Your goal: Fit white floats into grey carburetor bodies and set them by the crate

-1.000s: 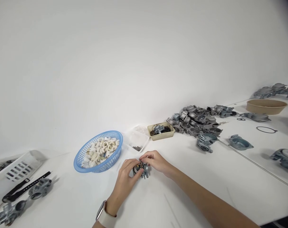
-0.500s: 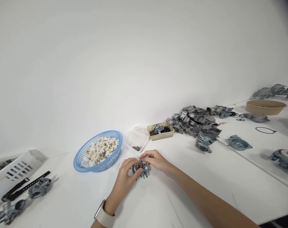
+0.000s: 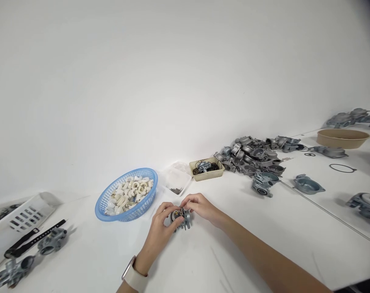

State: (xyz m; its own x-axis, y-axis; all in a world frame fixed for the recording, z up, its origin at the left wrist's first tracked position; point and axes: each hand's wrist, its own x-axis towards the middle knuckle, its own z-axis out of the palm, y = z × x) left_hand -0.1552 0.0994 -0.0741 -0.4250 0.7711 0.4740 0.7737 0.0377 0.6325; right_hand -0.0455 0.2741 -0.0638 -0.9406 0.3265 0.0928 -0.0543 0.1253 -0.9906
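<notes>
A small grey metal carburetor body rests on the white table between my hands. My left hand, with a white watch at the wrist, grips its left side, thumb on top. From the right, my right hand reaches in, with fingertips pinched at the part's top; what they pinch is too small to make out. A blue basket of white ring-shaped pieces stands just left of my hands. A clear tray with small dark bits sits behind them.
A beige tray of black rings and a heap of grey castings lie at the back right. Loose castings, a black ring and a brown bowl are farther right. A white crate, black strap and carburetors lie left.
Both hands stay on the carburetor body with only slight finger shifts. The view has moved a little.
</notes>
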